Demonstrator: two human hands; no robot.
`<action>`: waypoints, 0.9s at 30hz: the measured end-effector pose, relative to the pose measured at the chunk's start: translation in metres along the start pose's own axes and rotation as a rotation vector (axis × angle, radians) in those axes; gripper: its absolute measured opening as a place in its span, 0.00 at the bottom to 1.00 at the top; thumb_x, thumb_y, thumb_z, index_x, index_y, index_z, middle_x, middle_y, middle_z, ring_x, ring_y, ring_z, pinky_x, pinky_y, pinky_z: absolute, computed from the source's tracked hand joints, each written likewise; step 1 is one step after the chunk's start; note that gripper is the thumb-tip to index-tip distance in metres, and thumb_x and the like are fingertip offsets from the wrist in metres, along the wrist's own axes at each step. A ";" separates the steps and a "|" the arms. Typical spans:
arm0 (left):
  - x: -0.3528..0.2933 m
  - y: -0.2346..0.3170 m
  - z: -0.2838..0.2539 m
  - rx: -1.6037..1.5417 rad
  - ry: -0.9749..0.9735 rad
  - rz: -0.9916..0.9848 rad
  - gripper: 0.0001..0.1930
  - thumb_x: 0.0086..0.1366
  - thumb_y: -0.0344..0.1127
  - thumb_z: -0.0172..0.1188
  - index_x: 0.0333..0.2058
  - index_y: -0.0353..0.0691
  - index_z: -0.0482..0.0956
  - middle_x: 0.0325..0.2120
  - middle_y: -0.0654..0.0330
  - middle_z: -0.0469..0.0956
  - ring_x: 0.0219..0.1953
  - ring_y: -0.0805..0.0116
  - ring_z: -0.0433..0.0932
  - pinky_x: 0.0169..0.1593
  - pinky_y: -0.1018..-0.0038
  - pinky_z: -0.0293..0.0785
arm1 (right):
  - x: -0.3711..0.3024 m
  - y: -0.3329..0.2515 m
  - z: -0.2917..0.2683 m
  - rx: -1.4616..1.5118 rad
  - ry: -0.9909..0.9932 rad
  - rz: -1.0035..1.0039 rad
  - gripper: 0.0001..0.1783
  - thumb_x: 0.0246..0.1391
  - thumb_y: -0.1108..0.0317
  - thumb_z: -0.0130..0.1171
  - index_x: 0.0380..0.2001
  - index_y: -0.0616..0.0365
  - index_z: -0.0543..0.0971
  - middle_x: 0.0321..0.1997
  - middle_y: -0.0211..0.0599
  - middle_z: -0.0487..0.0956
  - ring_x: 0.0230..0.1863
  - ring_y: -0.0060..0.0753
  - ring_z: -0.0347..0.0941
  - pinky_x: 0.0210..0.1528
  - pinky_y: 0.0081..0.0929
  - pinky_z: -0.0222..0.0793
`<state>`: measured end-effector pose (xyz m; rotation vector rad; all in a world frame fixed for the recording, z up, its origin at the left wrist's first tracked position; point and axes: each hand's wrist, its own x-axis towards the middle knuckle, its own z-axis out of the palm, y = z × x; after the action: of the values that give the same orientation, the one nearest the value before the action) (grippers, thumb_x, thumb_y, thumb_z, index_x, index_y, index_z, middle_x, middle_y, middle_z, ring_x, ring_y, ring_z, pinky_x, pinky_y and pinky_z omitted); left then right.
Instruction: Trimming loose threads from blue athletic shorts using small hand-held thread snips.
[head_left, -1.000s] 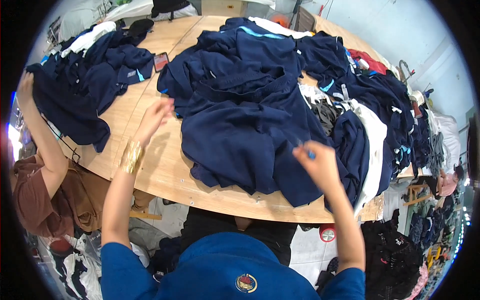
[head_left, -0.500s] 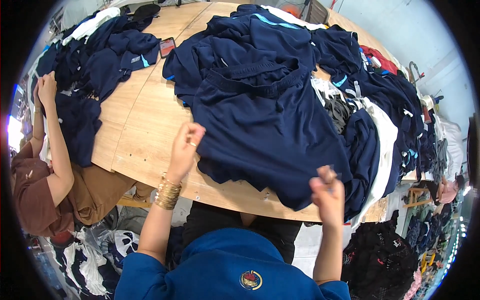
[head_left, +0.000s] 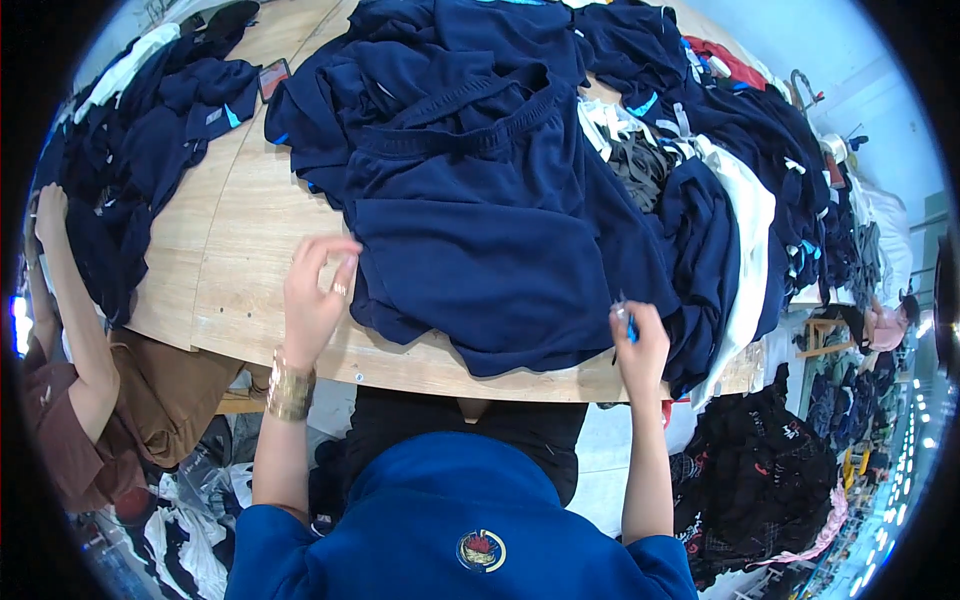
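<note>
Seems to be arranging or going over navy shorts [head_left: 475, 265], spread mid-table, waistband to the far side, hem near the near edge. Calls, apparently, for a sure grip at the left edge, with the small blue object [head_left: 631, 326] kept off the cloth. Beside that edge, left hand [head_left: 320, 285] loosely curled; cannot tell whether pinching fabric. At right, right hand [head_left: 640, 345] closed around the blue object. Around, on the pale wooden table [head_left: 240, 240]: other navy garments [head_left: 430, 55], white cloth [head_left: 745, 230], phone [head_left: 273, 80]. Beyond: at left, person in brown [head_left: 75, 435]; at right, black garments [head_left: 750, 480], pale wall [head_left: 850, 90].
</note>
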<state>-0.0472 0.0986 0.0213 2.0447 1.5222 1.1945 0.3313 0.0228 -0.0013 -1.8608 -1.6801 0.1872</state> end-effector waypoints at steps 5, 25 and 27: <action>-0.065 0.052 0.032 -0.293 -0.563 -0.048 0.12 0.57 0.30 0.58 0.41 0.40 0.74 0.37 0.55 0.74 0.39 0.63 0.76 0.43 0.72 0.72 | -0.046 -0.064 0.017 0.113 -0.318 -0.219 0.15 0.38 0.78 0.60 0.34 0.52 0.77 0.42 0.35 0.72 0.35 0.38 0.75 0.35 0.28 0.71; 0.008 0.055 0.020 -0.680 -0.666 -0.423 0.12 0.64 0.37 0.53 0.31 0.34 0.77 0.20 0.70 0.70 0.24 0.83 0.64 0.28 0.84 0.61 | 0.019 -0.069 -0.024 1.107 -0.065 0.662 0.05 0.55 0.65 0.56 0.30 0.54 0.76 0.17 0.15 0.68 0.12 0.05 0.52 0.13 0.10 0.40; 0.009 0.054 0.028 -0.660 -0.573 -0.401 0.10 0.64 0.36 0.53 0.32 0.34 0.77 0.22 0.69 0.71 0.25 0.83 0.65 0.30 0.84 0.62 | 0.023 -0.074 -0.024 1.066 -0.075 0.676 0.05 0.54 0.66 0.56 0.29 0.55 0.76 0.18 0.16 0.69 0.14 0.06 0.55 0.15 0.09 0.44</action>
<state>0.0088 0.0920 0.0452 1.3828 1.0051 0.7223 0.2841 0.0367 0.0635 -1.4469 -0.6281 1.1719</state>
